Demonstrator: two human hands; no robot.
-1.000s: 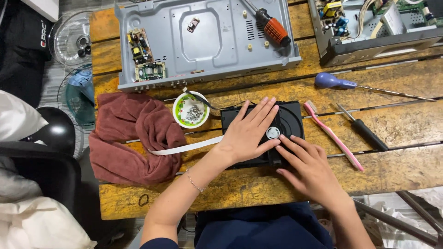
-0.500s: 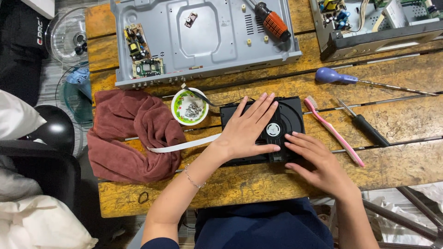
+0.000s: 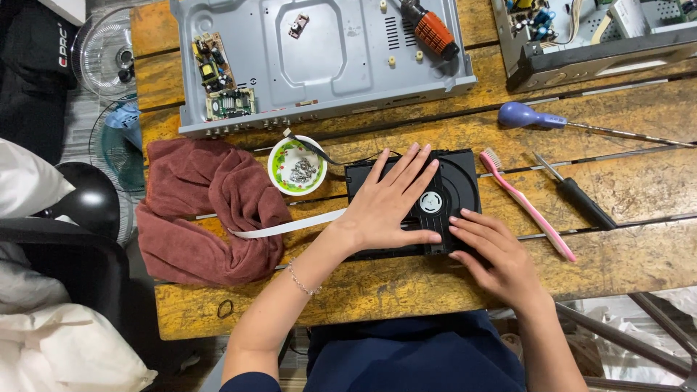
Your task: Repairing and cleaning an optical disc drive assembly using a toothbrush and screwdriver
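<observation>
A black disc drive unit (image 3: 457,181) lies flat on the wooden table (image 3: 639,261), its round hub (image 3: 431,201) showing. My left hand (image 3: 385,203) rests palm down on the drive's left half, fingers spread toward the far edge. My right hand (image 3: 494,250) presses its fingertips on the drive's near right corner. A white flat ribbon cable (image 3: 287,226) runs from the drive leftward onto a maroon towel (image 3: 207,210).
A small bowl of screws (image 3: 296,167) sits left of the drive. Behind it lies an open grey metal chassis (image 3: 327,58) with circuit boards (image 3: 218,80) and an orange-handled tool (image 3: 433,30). A pink toothbrush (image 3: 526,205), black screwdriver (image 3: 577,192) and purple-handled screwdriver (image 3: 534,116) lie to the right.
Both hands and the drive stay nearly in place; my right hand's fingers have shifted slightly on the drive's near right corner.
</observation>
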